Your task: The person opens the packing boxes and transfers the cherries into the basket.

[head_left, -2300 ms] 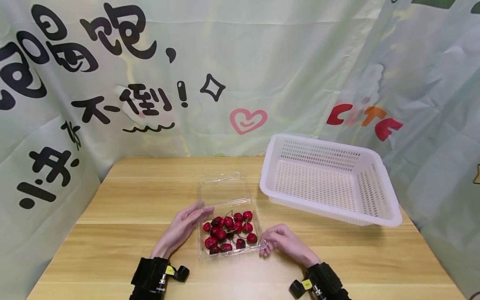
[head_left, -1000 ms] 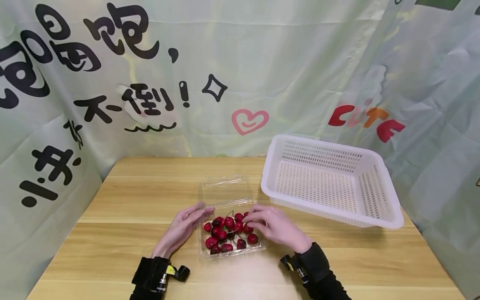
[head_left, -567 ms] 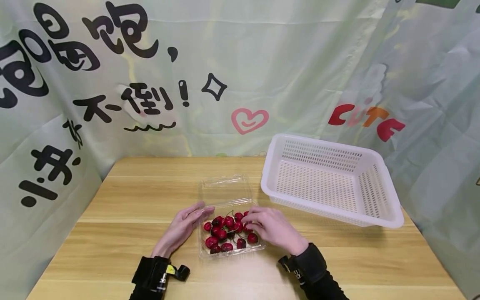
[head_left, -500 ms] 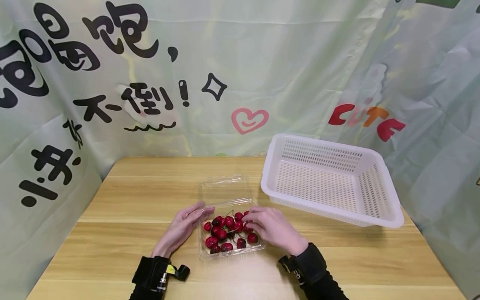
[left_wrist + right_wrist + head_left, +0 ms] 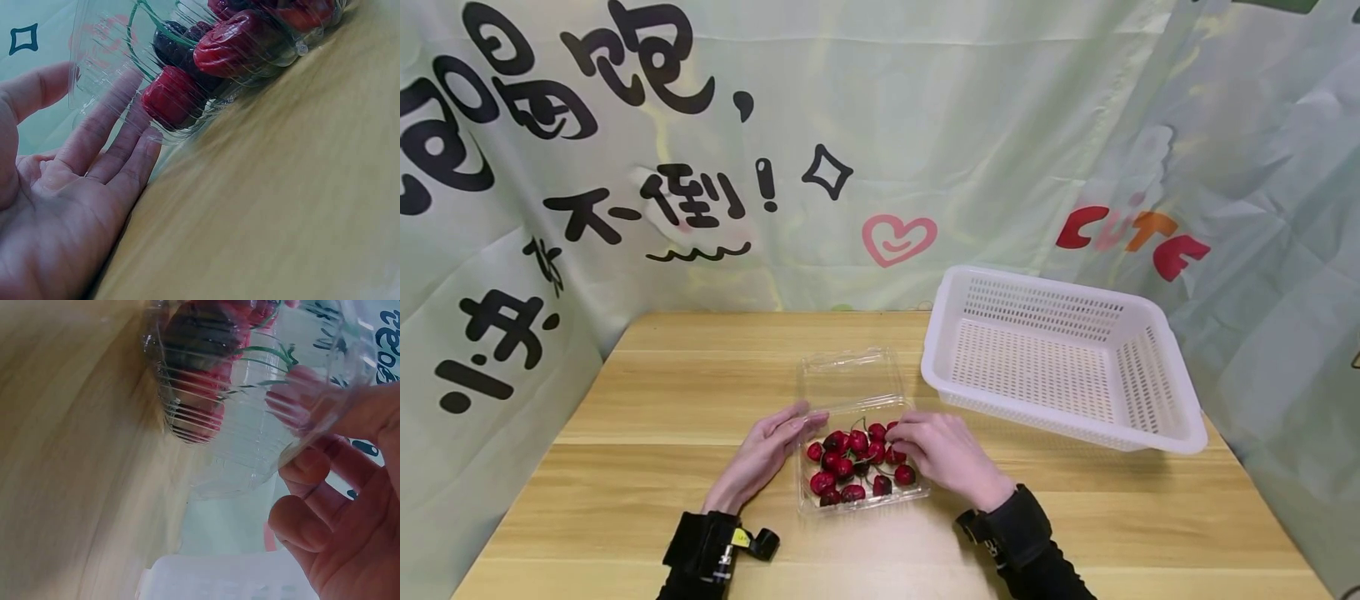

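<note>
A clear plastic clamshell box point(image 5: 865, 503) stands on the table with its lid point(image 5: 850, 379) folded back, holding several dark red cherries point(image 5: 843, 467) with green stems. My left hand point(image 5: 767, 450) rests along the box's left side; in the left wrist view its fingers point(image 5: 119, 147) lie extended against the clear wall. My right hand point(image 5: 947, 454) reaches over the box's right rim. Its thumb and index finger pinch at a cherry stem near the back right corner, partly hiding the cherries there. In the right wrist view its other fingers point(image 5: 300, 522) curl outside the wall.
A white perforated plastic basket point(image 5: 1063, 425) stands at the back right of the wooden table point(image 5: 700, 367), with nothing in it. Behind the table hangs a printed cloth point(image 5: 820, 92). Black wrist cameras point(image 5: 703, 546) are strapped to both arms.
My right hand has gone from the box's front right corner up over the rim to the cherries at the back right, and has since barely moved. The left hand has stayed put.
</note>
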A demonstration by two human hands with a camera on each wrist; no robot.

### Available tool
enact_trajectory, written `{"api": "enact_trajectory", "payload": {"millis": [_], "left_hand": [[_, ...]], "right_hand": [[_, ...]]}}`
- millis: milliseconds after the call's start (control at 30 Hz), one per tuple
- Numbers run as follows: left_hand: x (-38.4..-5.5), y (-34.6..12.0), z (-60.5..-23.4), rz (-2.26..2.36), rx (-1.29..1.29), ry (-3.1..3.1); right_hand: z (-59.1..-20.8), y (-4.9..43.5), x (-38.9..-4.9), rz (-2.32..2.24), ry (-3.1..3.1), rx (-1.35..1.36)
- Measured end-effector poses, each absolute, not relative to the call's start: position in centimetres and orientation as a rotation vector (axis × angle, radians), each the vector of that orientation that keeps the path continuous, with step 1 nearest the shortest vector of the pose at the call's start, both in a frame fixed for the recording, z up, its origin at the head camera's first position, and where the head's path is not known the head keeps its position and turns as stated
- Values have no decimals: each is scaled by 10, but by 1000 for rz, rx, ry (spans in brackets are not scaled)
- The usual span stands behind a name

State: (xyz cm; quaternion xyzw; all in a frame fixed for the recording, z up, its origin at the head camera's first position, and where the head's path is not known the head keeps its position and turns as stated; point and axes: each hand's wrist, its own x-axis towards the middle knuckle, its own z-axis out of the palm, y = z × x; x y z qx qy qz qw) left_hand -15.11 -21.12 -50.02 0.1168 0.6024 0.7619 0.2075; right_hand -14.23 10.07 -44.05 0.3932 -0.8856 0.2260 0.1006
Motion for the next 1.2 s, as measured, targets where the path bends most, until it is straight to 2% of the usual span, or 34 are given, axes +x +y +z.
{"api": "enact_trajectory", "payload": {"millis": [1200], "left_hand": [[-151, -212, -500, 2133, 340, 1662]], "right_hand": [[-434, 101, -144, 801, -2283, 1135]]}}
